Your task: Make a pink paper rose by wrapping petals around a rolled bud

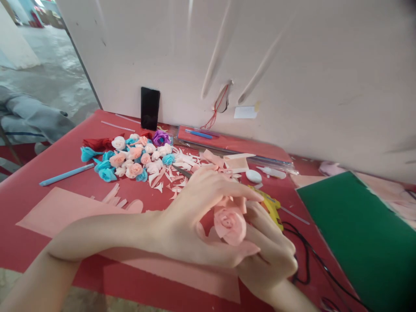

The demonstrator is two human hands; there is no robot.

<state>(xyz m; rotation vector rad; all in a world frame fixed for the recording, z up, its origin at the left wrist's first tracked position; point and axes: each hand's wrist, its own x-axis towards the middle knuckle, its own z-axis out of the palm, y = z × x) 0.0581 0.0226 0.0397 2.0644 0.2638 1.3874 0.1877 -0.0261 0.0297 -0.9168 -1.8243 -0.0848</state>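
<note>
A pink paper rose [229, 226] with tightly wound petals is between my two hands, facing up toward me. My left hand [188, 216] curves around it, fingers over the far side and thumb along the near side. From the right, my right hand [271, 245] closes on the rose's base, its fingers partly hidden behind the petals. A loose pink petal strip shows beneath the flower. Under my forearms lie pink paper sheets [69, 210]. Just beyond my right hand sits a yellow glue gun [271, 208], partly covered, with a black cable.
Finished paper roses [134, 158] in pink, white, blue and purple cluster at left beside paper scraps [165, 177]. A phone [150, 108] leans on the white panel [182, 56]. A blue stick [66, 174], a small bottle [272, 172] and a green board [360, 238] lie on the red table [19, 242].
</note>
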